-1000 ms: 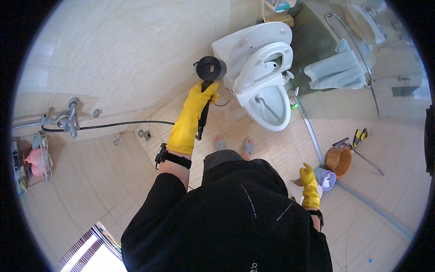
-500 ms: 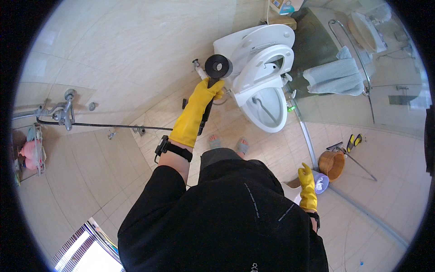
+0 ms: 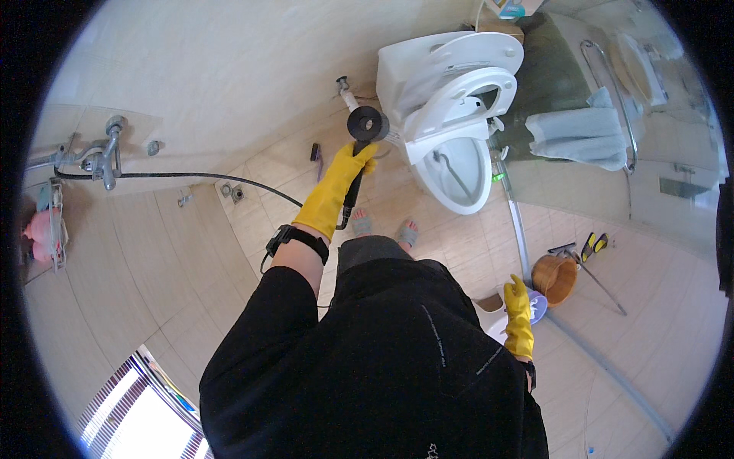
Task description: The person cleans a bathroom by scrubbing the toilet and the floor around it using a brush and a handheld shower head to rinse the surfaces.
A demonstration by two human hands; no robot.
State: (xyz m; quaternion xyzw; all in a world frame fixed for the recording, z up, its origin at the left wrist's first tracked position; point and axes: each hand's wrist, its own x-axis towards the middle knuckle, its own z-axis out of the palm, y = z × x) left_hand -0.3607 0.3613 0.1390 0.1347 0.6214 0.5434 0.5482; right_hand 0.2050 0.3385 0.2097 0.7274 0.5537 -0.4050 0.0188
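Moved: shower head (image 3: pixel 368 123) now raised beside the toilet (image 3: pixel 459 164), closer than before.
Left hand (image 3: pixel 348 167): gloved fingers wrapped shut round the handle.
Right hand (image 3: pixel 518 304): low by a white object; grip unclear.
Handling: likely light, rigid, slippery when wet; hose (image 3: pixel 199 177) drags, so hold mid-handle.

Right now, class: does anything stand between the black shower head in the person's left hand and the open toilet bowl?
Nothing visible does. The left hand holds the shower head just beside the toilet bowl, whose lid and seat are raised.
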